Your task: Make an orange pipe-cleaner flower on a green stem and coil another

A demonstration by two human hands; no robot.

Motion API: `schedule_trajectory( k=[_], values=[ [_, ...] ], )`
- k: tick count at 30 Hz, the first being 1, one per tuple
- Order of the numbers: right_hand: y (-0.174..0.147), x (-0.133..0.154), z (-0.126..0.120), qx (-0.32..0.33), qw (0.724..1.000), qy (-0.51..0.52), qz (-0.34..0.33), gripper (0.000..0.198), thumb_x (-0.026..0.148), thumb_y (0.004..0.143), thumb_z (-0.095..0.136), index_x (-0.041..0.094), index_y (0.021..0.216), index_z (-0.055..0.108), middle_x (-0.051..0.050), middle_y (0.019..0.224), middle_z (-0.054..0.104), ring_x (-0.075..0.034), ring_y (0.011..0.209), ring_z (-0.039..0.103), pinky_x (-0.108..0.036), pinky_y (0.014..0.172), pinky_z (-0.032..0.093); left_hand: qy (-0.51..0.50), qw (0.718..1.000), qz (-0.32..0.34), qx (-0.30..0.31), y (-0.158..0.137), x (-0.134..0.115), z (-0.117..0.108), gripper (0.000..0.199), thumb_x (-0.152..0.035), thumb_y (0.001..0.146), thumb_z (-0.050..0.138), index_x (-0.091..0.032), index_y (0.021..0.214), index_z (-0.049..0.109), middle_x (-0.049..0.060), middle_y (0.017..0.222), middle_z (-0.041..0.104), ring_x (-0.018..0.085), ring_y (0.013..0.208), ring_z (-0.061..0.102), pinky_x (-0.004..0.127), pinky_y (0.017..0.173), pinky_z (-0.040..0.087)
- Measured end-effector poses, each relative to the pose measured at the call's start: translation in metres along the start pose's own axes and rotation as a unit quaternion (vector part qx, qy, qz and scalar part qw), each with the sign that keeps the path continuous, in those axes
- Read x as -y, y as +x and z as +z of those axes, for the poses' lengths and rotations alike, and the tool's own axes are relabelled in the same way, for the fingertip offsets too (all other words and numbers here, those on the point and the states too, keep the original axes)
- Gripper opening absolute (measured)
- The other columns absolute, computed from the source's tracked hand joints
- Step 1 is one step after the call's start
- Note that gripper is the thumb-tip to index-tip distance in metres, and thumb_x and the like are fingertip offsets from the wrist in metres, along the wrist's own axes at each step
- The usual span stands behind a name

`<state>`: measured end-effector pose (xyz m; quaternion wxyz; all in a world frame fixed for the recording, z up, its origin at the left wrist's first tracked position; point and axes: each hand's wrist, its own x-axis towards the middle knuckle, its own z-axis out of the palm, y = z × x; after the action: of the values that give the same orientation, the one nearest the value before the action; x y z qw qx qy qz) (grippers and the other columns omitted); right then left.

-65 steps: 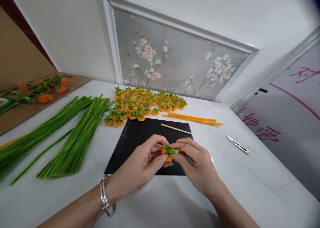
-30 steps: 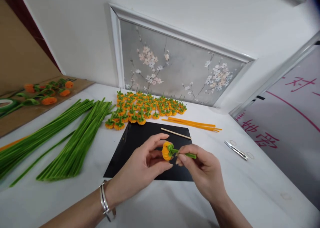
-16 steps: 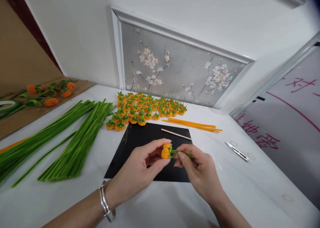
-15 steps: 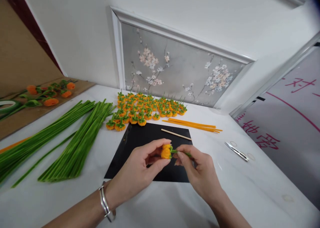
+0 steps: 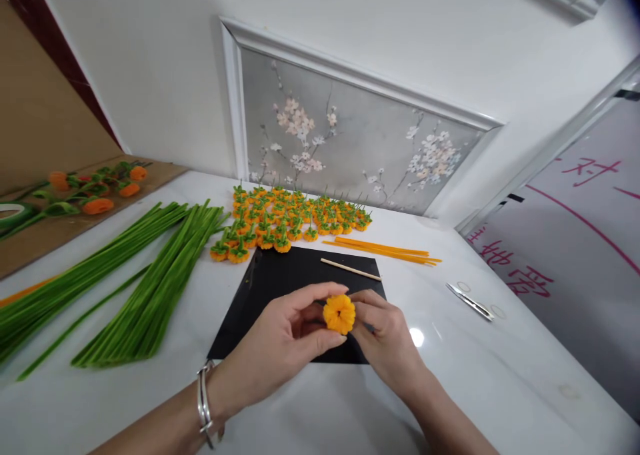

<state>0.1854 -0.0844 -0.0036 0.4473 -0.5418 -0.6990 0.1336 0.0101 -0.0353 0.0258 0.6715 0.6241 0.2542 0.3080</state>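
Note:
An orange pipe-cleaner flower (image 5: 339, 314) is held up over the black mat (image 5: 280, 275), its round face with a small dark centre turned toward me. My left hand (image 5: 287, 332) closes on the flower from the left, thumb below and index finger above. From behind and to the right, my right hand (image 5: 385, 328) has its fingers bent against the flower's back; the green stem there is hidden. A thin wooden stick (image 5: 351, 269) lies on the mat beyond my hands. Past the mat stand many similar orange flowers (image 5: 280, 215) with green stems upward.
Green pipe cleaners (image 5: 155, 295) lie in bundles at the left. Orange pipe cleaners (image 5: 385, 249) lie behind the mat, with small scissors (image 5: 470, 302) to the right. Cardboard (image 5: 165, 174) at the far left holds finished-looking flowers and green tape (image 5: 15, 216). A wall panel (image 5: 360, 122) bounds the back.
The flower has turned from side-on to face me, so its stem no longer shows. My right hand has moved left, closer to my left hand.

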Motion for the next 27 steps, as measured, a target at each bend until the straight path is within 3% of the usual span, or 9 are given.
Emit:
schedule_trajectory(
  k=[5,10,17,20,24,27],
  values=[
    [0.002,0.01,-0.01,-0.018,0.997,0.066,0.047,0.019,0.018,0.09,0.049,0.021,0.095,0.066,-0.004,0.089,0.065,-0.015,0.079,0.061,-0.025,0.07,0.051,0.066,0.997,0.028,-0.004,0.002,-0.002,-0.003,0.032,-0.016,0.08,0.063,-0.024,0.111,0.062,0.001,0.102,0.069,0.014,0.091,0.064,0.02,0.08,0.052],
    [0.002,0.021,-0.02,-0.018,0.973,0.205,0.108,0.015,0.029,0.09,0.053,0.017,0.087,0.061,-0.001,0.071,0.059,-0.01,0.056,0.056,-0.02,0.052,0.049,0.092,0.994,0.065,0.005,0.005,0.0,-0.008,0.017,-0.014,0.084,0.057,-0.023,0.097,0.064,0.004,0.129,0.057,0.015,0.101,0.062,0.022,0.087,0.05],
    [0.002,0.025,-0.02,0.017,0.988,0.128,0.087,0.013,0.023,0.089,0.052,0.017,0.084,0.063,-0.001,0.071,0.059,-0.01,0.058,0.055,-0.02,0.052,0.044,0.142,0.987,0.068,0.018,0.004,0.005,-0.008,0.017,-0.013,0.084,0.056,-0.022,0.094,0.066,0.006,0.124,0.058,0.019,0.106,0.06,0.024,0.086,0.051],
    [0.003,0.026,-0.021,0.018,0.993,0.094,0.066,0.013,0.018,0.089,0.05,0.017,0.081,0.061,0.0,0.067,0.057,-0.01,0.056,0.053,-0.02,0.051,0.041,0.148,0.987,0.064,0.016,0.005,0.005,-0.004,0.025,-0.014,0.084,0.057,-0.025,0.105,0.064,0.005,0.122,0.059,0.019,0.11,0.057,0.024,0.09,0.049],
    [0.003,0.027,-0.024,0.001,0.998,0.058,0.015,0.013,0.012,0.087,0.049,0.017,0.08,0.058,0.0,0.071,0.056,-0.011,0.061,0.052,-0.021,0.055,0.04,0.059,0.997,0.004,0.039,0.006,0.003,-0.004,0.045,-0.017,0.082,0.064,-0.029,0.123,0.05,0.004,0.109,0.063,0.016,0.096,0.063,0.023,0.081,0.052],
    [0.003,0.027,-0.026,-0.001,0.997,0.067,-0.031,0.015,0.01,0.089,0.046,0.018,0.083,0.057,-0.002,0.077,0.058,-0.012,0.068,0.054,-0.022,0.061,0.043,0.007,1.0,0.02,0.019,0.008,0.003,-0.006,0.037,-0.018,0.077,0.07,-0.027,0.11,0.056,0.002,0.107,0.06,0.015,0.093,0.062,0.021,0.076,0.052]
  ],
)
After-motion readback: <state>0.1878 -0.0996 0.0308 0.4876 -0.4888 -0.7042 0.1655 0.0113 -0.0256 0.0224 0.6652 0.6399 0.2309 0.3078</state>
